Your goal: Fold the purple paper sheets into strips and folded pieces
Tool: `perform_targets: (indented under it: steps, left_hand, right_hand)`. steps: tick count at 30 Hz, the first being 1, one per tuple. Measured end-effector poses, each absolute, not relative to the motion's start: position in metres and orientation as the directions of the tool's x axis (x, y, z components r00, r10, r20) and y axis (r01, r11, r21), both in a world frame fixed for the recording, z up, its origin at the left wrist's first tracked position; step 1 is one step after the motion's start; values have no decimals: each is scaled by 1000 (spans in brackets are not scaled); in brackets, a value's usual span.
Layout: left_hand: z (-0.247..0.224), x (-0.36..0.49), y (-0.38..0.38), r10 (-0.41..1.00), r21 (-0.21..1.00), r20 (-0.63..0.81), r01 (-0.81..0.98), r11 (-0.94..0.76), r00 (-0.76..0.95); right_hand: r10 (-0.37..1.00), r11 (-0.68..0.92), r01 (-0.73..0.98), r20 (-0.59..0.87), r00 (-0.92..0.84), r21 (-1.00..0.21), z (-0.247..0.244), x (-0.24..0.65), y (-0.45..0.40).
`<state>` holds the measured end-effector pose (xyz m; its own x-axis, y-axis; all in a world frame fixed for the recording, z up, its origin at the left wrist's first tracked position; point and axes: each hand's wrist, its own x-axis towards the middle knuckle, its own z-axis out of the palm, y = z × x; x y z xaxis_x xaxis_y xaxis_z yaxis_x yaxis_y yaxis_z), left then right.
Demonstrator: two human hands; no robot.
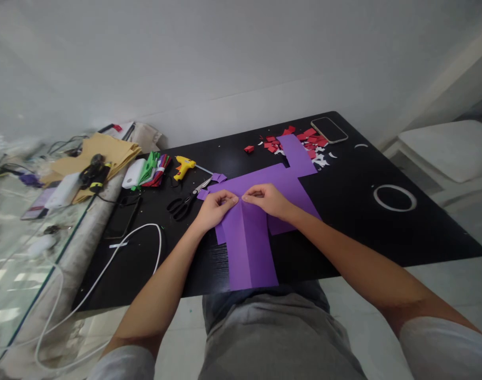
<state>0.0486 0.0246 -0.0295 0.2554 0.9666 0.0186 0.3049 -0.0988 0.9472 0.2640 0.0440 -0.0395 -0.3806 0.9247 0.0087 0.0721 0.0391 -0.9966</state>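
Observation:
A folded purple paper strip, creased down its middle, lies toward me over the black table's front part. Its far end is pinched by my left hand and my right hand, whose fingertips nearly meet at the crease. Beneath it rests a larger purple sheet. Another purple piece lies farther back on the right, overlapping red and white paper scraps. Black-handled scissors are left of my left hand, beside small purple scraps.
Behind the scissors sits a yellow glue gun. Green and red bundles, a dark phone and a white cable are on the left. A white ring and another phone are on the right.

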Motion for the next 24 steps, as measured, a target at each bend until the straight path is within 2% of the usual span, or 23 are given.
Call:
perform_targets:
  steps: [11, 16, 18, 21, 24]
  left_hand:
    - [-33, 46, 27, 973, 952, 22, 292, -91, 230]
    - [-28, 46, 27, 982, 960, 43, 266, -91, 181]
    - [-26, 45, 28, 994, 974, 40, 217, -62, 105]
    - [-26, 43, 30, 999, 997, -44, 69, 45, -7]
    - [-28, 41, 32, 993, 993, -117, 4, 117, 25]
  right_hand:
    - [934, 34, 76, 4, -356, -997, -40, 266, 45]
    - [934, -35, 69, -57, -352, -997, -37, 268, 45]
    - [936, -83, 73, -102, -336, -994, -36, 269, 45]
    - [958, -117, 65, -130, -255, -991, -36, 270, 45]
    - [974, -111, 40, -117, -195, -993, -36, 270, 46]
